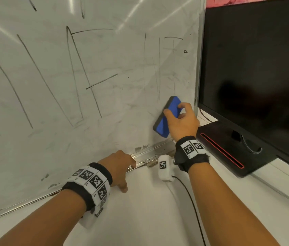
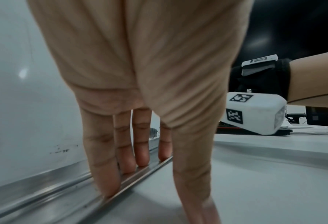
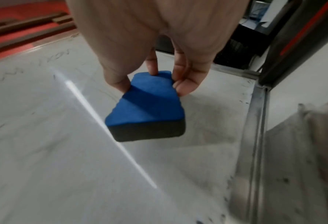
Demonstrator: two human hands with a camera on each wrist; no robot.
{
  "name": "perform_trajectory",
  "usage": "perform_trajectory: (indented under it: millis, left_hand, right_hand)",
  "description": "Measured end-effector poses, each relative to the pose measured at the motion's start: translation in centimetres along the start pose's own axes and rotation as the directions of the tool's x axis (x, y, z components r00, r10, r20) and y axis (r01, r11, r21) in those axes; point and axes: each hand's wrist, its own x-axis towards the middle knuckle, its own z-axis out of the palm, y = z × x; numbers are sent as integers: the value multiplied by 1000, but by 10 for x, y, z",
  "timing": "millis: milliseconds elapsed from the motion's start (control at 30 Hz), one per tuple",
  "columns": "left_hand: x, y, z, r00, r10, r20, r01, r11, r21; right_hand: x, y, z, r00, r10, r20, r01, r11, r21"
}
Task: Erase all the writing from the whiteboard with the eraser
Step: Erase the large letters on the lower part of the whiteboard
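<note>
Nearest you, your left hand [image 1: 120, 164] lies flat w/ straight fingers [image 2: 103, 174] pressed on the metal tray [image 1: 150, 151] along the board's bottom edge, holding nothing, steadying it off the worktop [image 1: 149, 210]. Further up, your right hand [image 1: 182, 121] pinches the blue eraser [image 1: 166, 118], felt against the whiteboard [image 1: 104, 107] at lower right. Beyond, big black strokes [image 1: 76, 71] run across the centre, left & top, so approx. most of the job is left.
</note>
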Motion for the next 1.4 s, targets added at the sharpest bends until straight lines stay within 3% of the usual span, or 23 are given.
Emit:
perform_trajectory:
  millis: [100, 200, 267, 367, 433, 533, 667, 867, 967, 1100, 1167, 1233, 1300, 1400]
  left_hand:
    - [-2, 0, 1, 1000, 4, -11, -4, 1000, -20]
    - [-3, -3, 2, 1000, 10, -27, -11, 999, -35]
    - [-5, -5, 5, 999, 10, -35, -12, 999, -47]
    - [-6, -6, 8, 999, 18, -44, -20, 998, -53]
    - [-5, -6, 9, 999, 15, -45, -18, 998, -64]
    - [-5, -5, 6, 1000, 9, -30, -11, 998, -62]
    - [-4, -3, 0, 1000, 22, -14, -22, 1000, -22]
    - [0, 2, -5, 1000, 15, 19, -16, 1000, 27]
    - [2, 3, -7, 1000, 18, 20, -18, 999, 33]
    - [2, 0, -5, 999, 29, -14, -29, 999, 40]
    - [1, -2, -1, 999, 25, -22, -25, 999, 24]
    - [0, -5, 2, 999, 23, -34, -23, 1000, 5]
    - [-2, -5, 4, 999, 29, -41, -29, 1000, -11]
    - [-3, -6, 4, 997, 56, -48, -56, 998, -13]
  right_hand:
    - [-6, -14, 1, 997, -73, 39, 73, 997, -8]
    - [-19, -25, 7, 941, -259, 220, 276, 960, -48]
    - [-16, -26, 6, 928, -291, 233, 318, 945, -83]
    - [2, -15, -7, 988, -138, 62, 142, 988, -60]
    - [7, -9, -11, 1000, -30, 5, 30, 999, -42]
    - [-3, -13, -3, 995, -73, 65, 75, 997, -31]
    - [-15, -21, 5, 939, -227, 260, 229, 973, 25]
    - [1, 1, -10, 997, 27, 74, -27, 1000, -6]
    - [-11, -9, 1, 989, -39, 140, 38, 999, 8]
    - [-28, -28, 20, 921, -255, 295, 262, 965, 14]
    - [-28, -26, 21, 940, -243, 241, 253, 968, -11]
    - [-25, -21, 16, 981, -138, 139, 141, 990, -12]
    - [-25, -22, 14, 990, -92, 104, 96, 995, -33]
    - [-41, -41, 27, 949, -229, 215, 240, 970, -26]
